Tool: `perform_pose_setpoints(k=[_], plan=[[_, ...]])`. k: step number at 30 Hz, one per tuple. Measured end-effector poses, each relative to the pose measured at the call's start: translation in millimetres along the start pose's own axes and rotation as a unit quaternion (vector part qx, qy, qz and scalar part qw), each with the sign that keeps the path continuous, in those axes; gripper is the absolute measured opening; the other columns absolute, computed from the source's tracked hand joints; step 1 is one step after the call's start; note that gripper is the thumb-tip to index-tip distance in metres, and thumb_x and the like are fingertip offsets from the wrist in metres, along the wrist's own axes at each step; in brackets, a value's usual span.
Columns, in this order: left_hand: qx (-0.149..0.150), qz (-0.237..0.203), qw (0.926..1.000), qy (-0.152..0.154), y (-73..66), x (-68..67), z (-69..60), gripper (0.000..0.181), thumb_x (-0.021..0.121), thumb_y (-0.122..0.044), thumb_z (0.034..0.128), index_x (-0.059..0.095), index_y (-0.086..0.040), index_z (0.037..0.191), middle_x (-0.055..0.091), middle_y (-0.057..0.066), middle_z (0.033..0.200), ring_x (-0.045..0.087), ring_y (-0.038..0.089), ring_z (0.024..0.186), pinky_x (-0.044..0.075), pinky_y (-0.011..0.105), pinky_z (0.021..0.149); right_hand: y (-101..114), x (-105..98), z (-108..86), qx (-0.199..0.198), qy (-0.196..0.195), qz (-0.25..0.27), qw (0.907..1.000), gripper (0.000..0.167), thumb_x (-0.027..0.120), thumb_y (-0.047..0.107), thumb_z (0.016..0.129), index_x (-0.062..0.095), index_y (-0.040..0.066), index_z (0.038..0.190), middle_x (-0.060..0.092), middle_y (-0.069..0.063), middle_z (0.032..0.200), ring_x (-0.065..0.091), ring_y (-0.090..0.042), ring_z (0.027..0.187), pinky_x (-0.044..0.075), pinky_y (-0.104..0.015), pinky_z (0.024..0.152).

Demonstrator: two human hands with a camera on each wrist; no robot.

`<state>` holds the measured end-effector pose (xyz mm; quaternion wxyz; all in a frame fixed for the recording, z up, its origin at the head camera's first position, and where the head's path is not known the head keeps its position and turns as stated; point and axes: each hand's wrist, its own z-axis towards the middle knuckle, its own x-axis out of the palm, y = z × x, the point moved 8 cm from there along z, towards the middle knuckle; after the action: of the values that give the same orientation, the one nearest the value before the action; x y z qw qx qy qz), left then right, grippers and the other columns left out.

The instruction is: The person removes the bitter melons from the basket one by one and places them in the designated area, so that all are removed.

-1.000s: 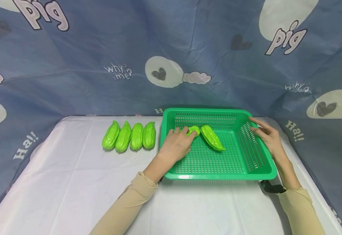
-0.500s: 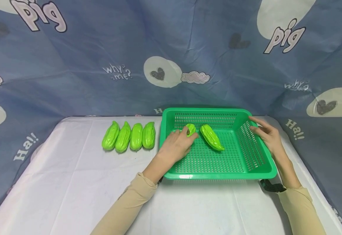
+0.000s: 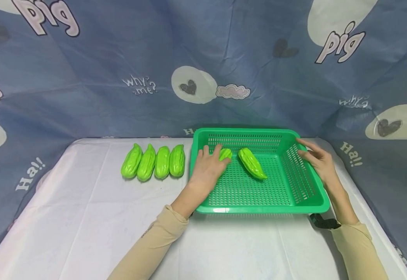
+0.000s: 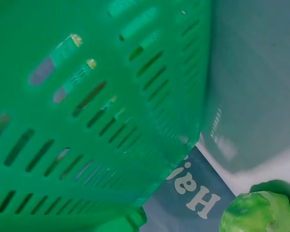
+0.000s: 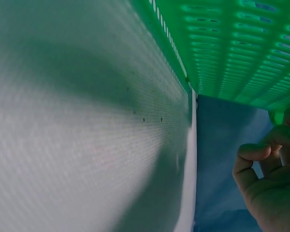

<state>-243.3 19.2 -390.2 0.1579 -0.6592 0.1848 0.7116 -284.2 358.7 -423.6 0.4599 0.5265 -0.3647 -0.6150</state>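
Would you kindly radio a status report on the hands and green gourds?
Left hand at one green gourd inside the green basket, fingers spread. Right hand holding the basket's right rim. Another gourd inside, four gourds outside. No obstruction seen.

White cloth (image 3: 95,225) covers the desk (image 3: 231,249); blue fabric (image 3: 112,50) printed with words (image 3: 341,43), hearts (image 3: 188,88) and a cloud (image 3: 233,91) hangs along the far, left and right sides.

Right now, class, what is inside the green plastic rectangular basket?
Inside the green plastic basket, one glossy, ridged, light-green gourd lies fully visible; a second gourd is partly hidden by the person's left grip. Anything else beneath that grip cannot be seen.
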Motion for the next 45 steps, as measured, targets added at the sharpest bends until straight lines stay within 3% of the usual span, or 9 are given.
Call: perform_pose_setpoints(k=[2,7,12,20,25,31,35,45], plan=[[-0.006,0.014,0.9999,-0.002,1.3,-0.2,0.3,0.058,0.077,-0.003,0.0959,0.069,-0.037,0.143,0.052,0.014,0.161,0.059,0.042,0.127,0.053,0.044,0.096,0.2,0.1,-0.5,0.001,0.0,0.005,1.0,0.045,0.064,0.012,0.108,0.061,0.014,0.153,0.059,0.011,0.054,0.042,-0.006,0.036,0.038,-0.029,0.04],[0.006,0.027,0.9996,0.007,0.2,1.0,-0.1,0.059,0.076,-0.005,0.0961,0.068,-0.042,0.141,0.071,0.01,0.14,0.066,0.038,0.12,0.053,0.044,0.095,0.3,-0.2,-0.7,0.005,0.001,0.006,1.0,0.045,0.065,0.014,0.108,0.062,0.015,0.153,0.057,0.011,0.052,0.043,-0.006,0.036,0.039,-0.028,0.039],[0.034,0.003,0.9992,-0.019,-4.0,-2.3,-2.5,0.05,0.071,-0.006,0.1001,0.071,-0.041,0.137,0.078,0.006,0.127,0.069,0.034,0.109,0.048,0.037,0.081,-1.1,0.2,0.1,0.008,0.005,0.03,0.9995,0.045,0.065,0.012,0.108,0.062,0.015,0.153,0.062,0.01,0.056,0.046,-0.007,0.035,0.041,-0.026,0.039],[0.037,-0.039,0.9981,-0.031,-3.7,-3.2,-2.0,0.052,0.075,0.001,0.0951,0.073,-0.032,0.135,0.067,0.01,0.144,0.062,0.043,0.129,0.056,0.051,0.1,-1.3,1.0,-0.6,0.009,0.007,0.036,0.9993,0.045,0.065,0.012,0.108,0.062,0.017,0.153,0.067,0.01,0.06,0.047,-0.006,0.036,0.042,-0.025,0.04],[0.045,-0.029,0.9984,-0.018,-4.3,-0.5,-1.7,0.052,0.082,-0.013,0.0944,0.066,-0.026,0.143,0.073,0.006,0.142,0.063,0.044,0.138,0.055,0.054,0.109,-0.3,0.9,-1.5,0.01,0.002,0.033,0.9994,0.044,0.065,0.013,0.108,0.063,0.017,0.152,0.064,0.011,0.058,0.043,-0.005,0.036,0.038,-0.027,0.04],[0.049,-0.025,0.9984,-0.009,-6.6,1.5,-2.1,0.044,0.08,-0.013,0.0976,0.069,-0.028,0.138,0.076,0.008,0.128,0.074,0.034,0.111,0.059,0.046,0.097,0.5,-0.2,-2.5,0.007,-0.002,0.019,0.9998,0.045,0.065,0.013,0.108,0.062,0.017,0.153,0.065,0.013,0.061,0.043,-0.005,0.038,0.039,-0.027,0.043],[0.047,-0.026,0.9984,0.019,-7.3,5.8,-1.6,0.054,0.085,-0.018,0.0929,0.065,-0.032,0.141,0.073,0.01,0.129,0.075,0.033,0.108,0.059,0.048,0.104,-0.2,0.7,-3.1,0.013,0.003,0.032,0.9994,0.045,0.065,0.013,0.108,0.062,0.017,0.153,0.064,0.01,0.059,0.046,-0.006,0.037,0.041,-0.026,0.04],[0.053,-0.047,0.9948,0.073,-8.2,13.0,0.0,0.072,0.088,-0.024,0.0918,0.051,-0.026,0.154,0.065,0.005,0.152,0.065,0.038,0.138,0.049,0.057,0.121,1.1,1.5,-2.4,0.012,0.006,0.031,0.9994,0.046,0.065,0.014,0.108,0.061,0.016,0.154,0.059,0.01,0.056,0.044,-0.007,0.036,0.039,-0.029,0.039]])
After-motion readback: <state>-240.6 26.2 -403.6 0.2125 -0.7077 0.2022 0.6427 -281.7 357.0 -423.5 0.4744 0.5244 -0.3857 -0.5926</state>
